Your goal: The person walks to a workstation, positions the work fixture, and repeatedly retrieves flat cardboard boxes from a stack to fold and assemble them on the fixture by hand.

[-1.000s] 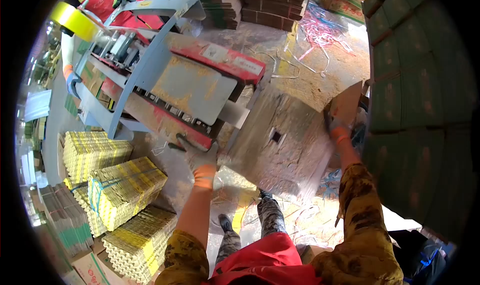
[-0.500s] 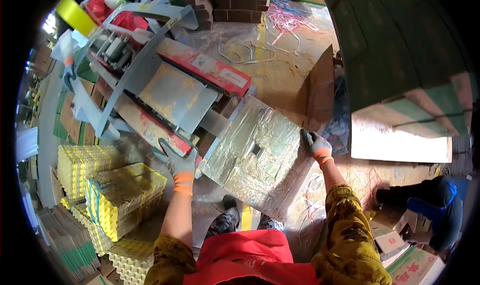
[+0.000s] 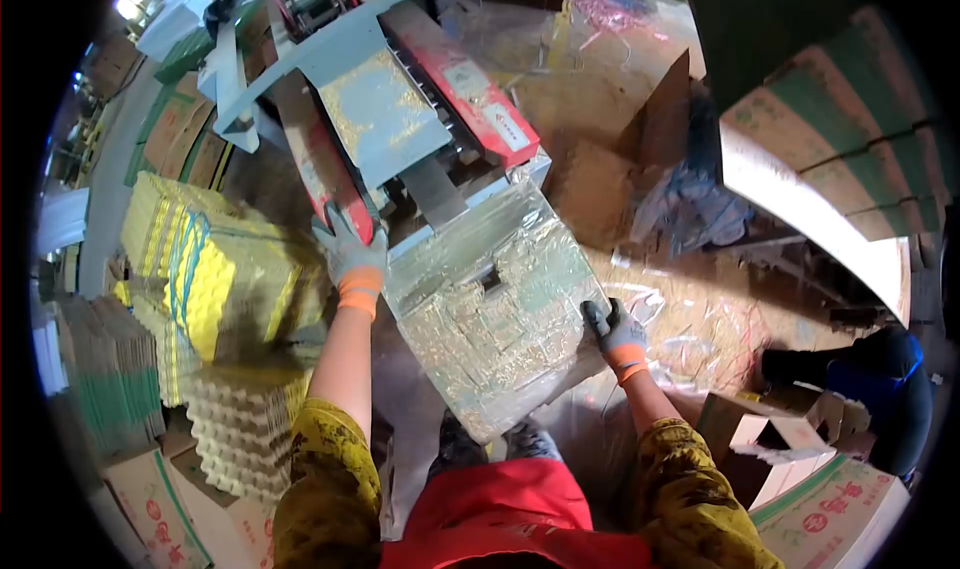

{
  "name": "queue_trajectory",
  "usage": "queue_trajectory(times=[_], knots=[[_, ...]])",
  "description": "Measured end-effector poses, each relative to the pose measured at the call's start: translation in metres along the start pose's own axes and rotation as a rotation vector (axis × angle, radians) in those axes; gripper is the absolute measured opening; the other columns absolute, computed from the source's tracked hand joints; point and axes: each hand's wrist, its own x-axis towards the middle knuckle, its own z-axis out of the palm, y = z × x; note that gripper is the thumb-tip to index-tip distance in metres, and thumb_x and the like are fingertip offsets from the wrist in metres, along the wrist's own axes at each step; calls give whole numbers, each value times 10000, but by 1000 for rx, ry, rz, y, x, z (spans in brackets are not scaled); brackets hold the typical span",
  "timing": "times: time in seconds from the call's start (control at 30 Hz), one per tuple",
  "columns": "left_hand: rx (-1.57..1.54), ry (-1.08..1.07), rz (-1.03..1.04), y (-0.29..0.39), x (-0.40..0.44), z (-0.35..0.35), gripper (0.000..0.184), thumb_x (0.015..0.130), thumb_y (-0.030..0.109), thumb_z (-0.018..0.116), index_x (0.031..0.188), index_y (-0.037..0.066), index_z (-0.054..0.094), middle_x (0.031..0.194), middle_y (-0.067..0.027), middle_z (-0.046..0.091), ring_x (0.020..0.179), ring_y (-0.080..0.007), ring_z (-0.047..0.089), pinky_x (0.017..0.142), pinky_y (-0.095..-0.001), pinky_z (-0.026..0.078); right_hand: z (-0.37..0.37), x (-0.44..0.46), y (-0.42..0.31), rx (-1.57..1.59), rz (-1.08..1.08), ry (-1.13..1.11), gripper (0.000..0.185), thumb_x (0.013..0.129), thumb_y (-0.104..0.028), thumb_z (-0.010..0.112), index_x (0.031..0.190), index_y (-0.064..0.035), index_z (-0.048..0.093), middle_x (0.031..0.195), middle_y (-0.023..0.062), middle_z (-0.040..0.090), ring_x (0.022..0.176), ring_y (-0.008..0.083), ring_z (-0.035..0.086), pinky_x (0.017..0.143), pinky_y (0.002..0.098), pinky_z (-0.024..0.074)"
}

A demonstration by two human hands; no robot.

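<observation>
A grey and blue machine with red side rails (image 3: 490, 109), probably a carton sealer, stands in front of me. At its near end is a box-shaped block (image 3: 500, 309) covered in clear tape, with a small dark hole in its top. My left hand (image 3: 355, 254), in a grey glove with an orange cuff, straddles the near end of the left red rail (image 3: 310, 149), thumb and fingers on either side. My right hand (image 3: 615, 337), gloved alike, grips the block's right edge with the thumb on top. The undersides of both grips are hidden.
Egg trays (image 3: 245, 419) are stacked at left, beside flattened cartons (image 3: 105, 369). Printed cartons (image 3: 830, 514) lie at lower right, near a person's dark-clothed leg (image 3: 900, 399). Tall stacked cartons (image 3: 840, 149) stand at right. Pink strapping (image 3: 610, 9) litters the floor behind.
The machine and taped block have swung clockwise in view, their rails now steeper. Both hands have kept their holds and moved with them. The camera view has also shifted.
</observation>
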Motion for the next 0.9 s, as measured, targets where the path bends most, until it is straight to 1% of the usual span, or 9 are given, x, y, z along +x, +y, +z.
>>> queue_trajectory(times=[0.07,0.2,0.47,0.6,0.7,0.8,0.83,0.87,0.9], knots=[[-27,-58,-34,-7,-15,-22,911,719,334,711,1454,112,220,1418,-341,217,1220,-477,402,969,-435,410,12,-36,8,28,3,-30,633,840,-589,520,1220,-83,541,898,198,661,889,392,613,782,450,466],[-29,-50,-2,-47,-49,-42,853,725,321,706,1442,168,271,1418,-319,244,1190,-466,436,948,-435,423,57,-109,29,35,-35,6,550,870,-516,524,1220,-93,536,970,242,629,893,421,595,800,486,455],[-8,-76,134,-143,-118,-86,809,742,370,697,1425,167,313,1400,-283,309,1188,-449,438,962,-453,418,135,-275,37,118,-68,111,473,864,-433,569,1173,-77,546,878,175,624,804,377,604,704,457,465],[-108,-76,179,-192,-161,-101,802,733,309,712,1420,170,322,1395,-257,330,1172,-454,447,960,-433,415,170,-353,51,219,-80,95,461,860,-378,588,1192,-65,528,966,193,625,869,390,599,743,450,470],[-380,-71,178,-233,-201,-106,776,746,360,702,1411,180,344,1392,-251,340,1168,-447,458,958,-431,419,188,-410,66,327,-28,-13,498,845,-412,604,1192,-64,523,1055,213,611,953,395,587,811,423,473],[-85,0,242,-233,-248,-142,754,762,434,674,1401,180,364,1391,-250,341,1173,-434,462,957,-440,419,233,-432,123,728,42,-255,558,796,-299,737,1213,-28,486,1102,146,599,984,223,587,871,325,458],[-155,-27,200,-246,-259,-141,749,773,483,643,1400,177,369,1402,-248,327,1186,-430,453,957,-450,417,225,-439,117,919,13,-336,637,775,-213,769,1276,-2,438,1174,121,547,1033,166,527,892,297,441],[-167,-13,216,-256,-271,-141,755,771,484,642,1402,175,366,1416,-241,309,1181,-438,451,957,-463,415,224,-445,117,1190,112,-465,706,802,-224,741,1355,5,366,1257,121,509,1076,166,515,911,296,431],[-119,-6,214,-258,-284,-151,751,771,478,646,1405,192,363,1419,-239,304,1177,-445,448,957,-465,413,235,-452,119,1069,21,-400,699,822,-217,716,1374,4,348,1263,113,510,1088,163,512,917,294,428]])
